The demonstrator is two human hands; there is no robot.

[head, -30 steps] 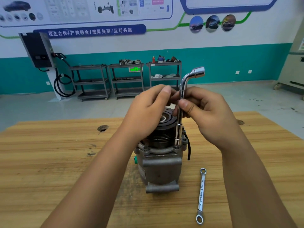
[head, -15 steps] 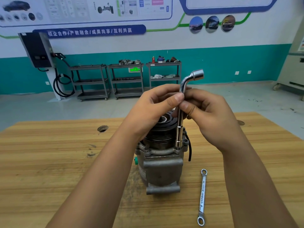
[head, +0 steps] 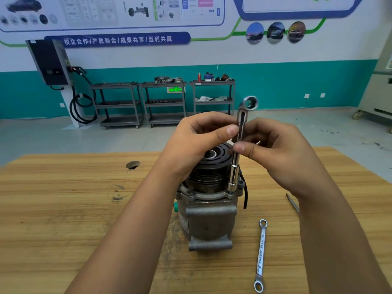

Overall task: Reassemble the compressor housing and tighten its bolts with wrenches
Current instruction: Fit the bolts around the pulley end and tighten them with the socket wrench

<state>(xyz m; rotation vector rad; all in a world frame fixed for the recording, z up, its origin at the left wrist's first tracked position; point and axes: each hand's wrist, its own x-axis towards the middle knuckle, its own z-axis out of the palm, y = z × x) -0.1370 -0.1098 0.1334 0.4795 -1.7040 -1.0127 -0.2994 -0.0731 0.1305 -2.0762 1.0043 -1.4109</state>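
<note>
A grey metal compressor stands upright at the middle of the wooden table, its black pulley on top. An L-shaped socket wrench stands upright with its lower socket on a bolt at the housing's right flange; its bent top socket faces me. My left hand pinches the wrench shaft from the left. My right hand pinches the same shaft from the right, a little lower.
A flat ring spanner lies on the table to the right of the compressor. A thin pointed tool shows below my right wrist. A round hole is in the tabletop at the back left. Shelving carts stand by the far wall.
The wrench has turned about its upright shaft between my fingers: its bent top socket pointed right before and now faces me. Both hands stay on the shaft.
</note>
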